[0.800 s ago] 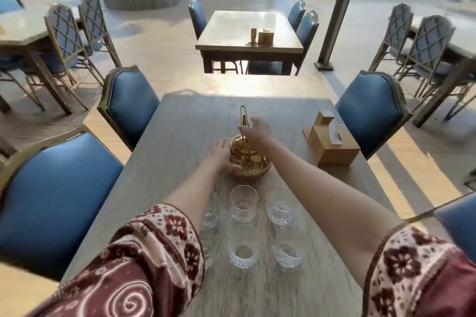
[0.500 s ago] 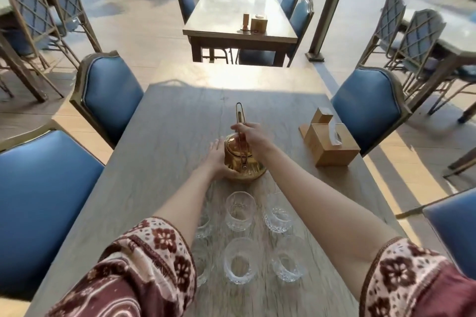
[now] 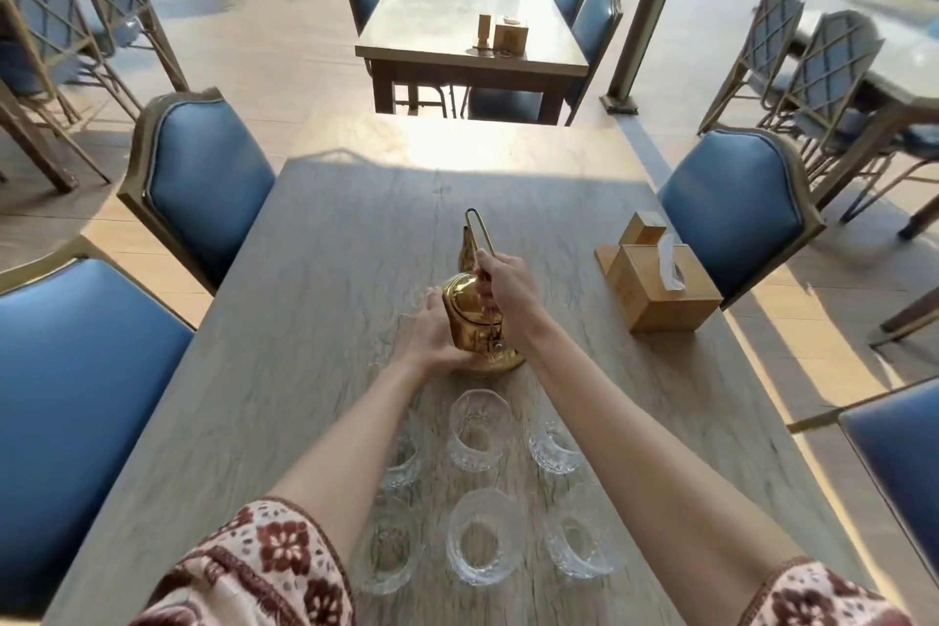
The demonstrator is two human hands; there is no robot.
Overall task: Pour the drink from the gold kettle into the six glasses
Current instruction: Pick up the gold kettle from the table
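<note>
A gold kettle (image 3: 470,320) stands on the grey wooden table (image 3: 325,269), just beyond the glasses. My right hand (image 3: 508,285) grips its thin upright wire handle from the right. My left hand (image 3: 432,333) is pressed against the kettle's left side, fingers curled round the body. Several clear cut glasses stand in two rows nearer to me: a middle far glass (image 3: 480,430), a middle near glass (image 3: 485,541), a near left glass (image 3: 388,552) and a near right glass (image 3: 579,549). My forearms partly cover the outer far ones.
A wooden tissue box (image 3: 660,287) with a small wooden holder stands at the table's right side. Blue padded chairs flank the table, at the left (image 3: 208,178) and at the right (image 3: 731,203). Another table (image 3: 472,31) with chairs stands beyond.
My right hand has closed round the kettle's handle and the kettle has come nearer to the glasses. My left hand has wrapped further round its side. The view has tilted down.
</note>
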